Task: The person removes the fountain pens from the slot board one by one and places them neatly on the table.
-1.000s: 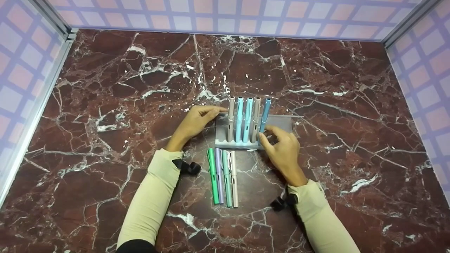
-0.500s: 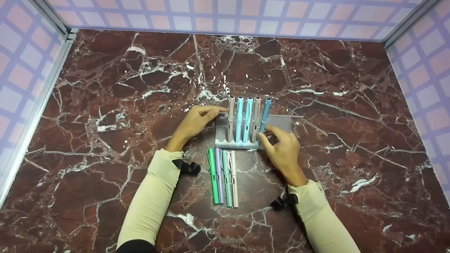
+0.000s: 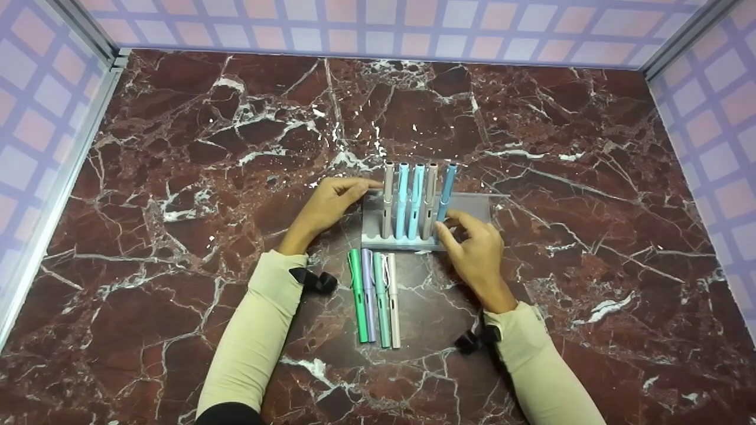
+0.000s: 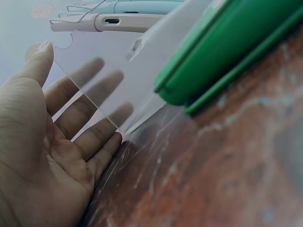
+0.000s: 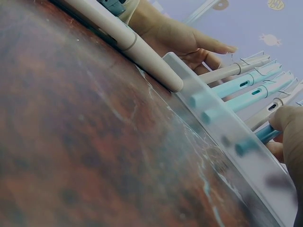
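Observation:
In a clear pen stand [image 3: 472, 206], two brown pens and two light blue pens [image 3: 403, 203] rest side by side. My right hand [image 3: 475, 254] pinches a dark blue pen [image 3: 447, 189] low on its barrel, at the right of that row; in the right wrist view this pen [image 5: 246, 145] appears behind the clear front lip. My left hand [image 3: 328, 206] is at the stand's left edge. The left wrist view has its extended fingers [image 4: 75, 116] behind the clear panel [image 4: 94, 90], with the thumb beside the edge.
Several pens lie together in front of the stand: green [image 3: 358, 295], purple [image 3: 368, 295], teal [image 3: 380, 301] and pale beige [image 3: 394, 307]. The marbled table [image 3: 177, 324] has checked walls [image 3: 384, 26] at its back and sides.
The top of the dark blue pen has shifted very slightly to the right and up. Both hands and the other pens look unmoved.

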The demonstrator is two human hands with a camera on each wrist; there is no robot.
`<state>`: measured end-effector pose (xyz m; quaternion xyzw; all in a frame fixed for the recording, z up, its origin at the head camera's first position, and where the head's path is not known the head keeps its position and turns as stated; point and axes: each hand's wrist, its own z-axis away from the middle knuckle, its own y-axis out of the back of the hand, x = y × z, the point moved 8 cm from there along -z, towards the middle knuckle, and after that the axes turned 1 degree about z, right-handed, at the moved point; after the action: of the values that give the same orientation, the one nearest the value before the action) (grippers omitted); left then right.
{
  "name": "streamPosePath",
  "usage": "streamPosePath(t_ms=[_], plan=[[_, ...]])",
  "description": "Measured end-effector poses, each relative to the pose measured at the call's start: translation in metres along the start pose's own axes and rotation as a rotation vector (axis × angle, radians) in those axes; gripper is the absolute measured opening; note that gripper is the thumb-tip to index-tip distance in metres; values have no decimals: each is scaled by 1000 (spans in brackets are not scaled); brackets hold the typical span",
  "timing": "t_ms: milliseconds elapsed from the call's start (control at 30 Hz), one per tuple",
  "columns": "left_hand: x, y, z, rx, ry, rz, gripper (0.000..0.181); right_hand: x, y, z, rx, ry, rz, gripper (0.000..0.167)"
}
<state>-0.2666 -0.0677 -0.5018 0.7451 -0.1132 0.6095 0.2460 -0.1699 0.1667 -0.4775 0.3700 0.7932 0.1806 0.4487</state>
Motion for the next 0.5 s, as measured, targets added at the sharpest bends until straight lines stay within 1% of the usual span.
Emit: streamPosePath(t_ms=[67, 167, 233, 367, 500], plan=[[0, 0, 0, 0, -4, -14, 44, 0, 0, 0, 1, 4, -8, 21], [0, 0, 0, 0, -3, -8, 52, 0, 1, -1, 12, 11, -15, 21], [0, 0, 0, -1, -5, -4, 56, 0, 2, -1, 30, 13, -40, 20], [1, 0, 0, -1, -7, -7, 60, 1, 6, -2, 88, 3, -154, 16], [1, 0, -1, -1, 4, -5, 66, 3, 11, -2, 141, -29, -270, 11]])
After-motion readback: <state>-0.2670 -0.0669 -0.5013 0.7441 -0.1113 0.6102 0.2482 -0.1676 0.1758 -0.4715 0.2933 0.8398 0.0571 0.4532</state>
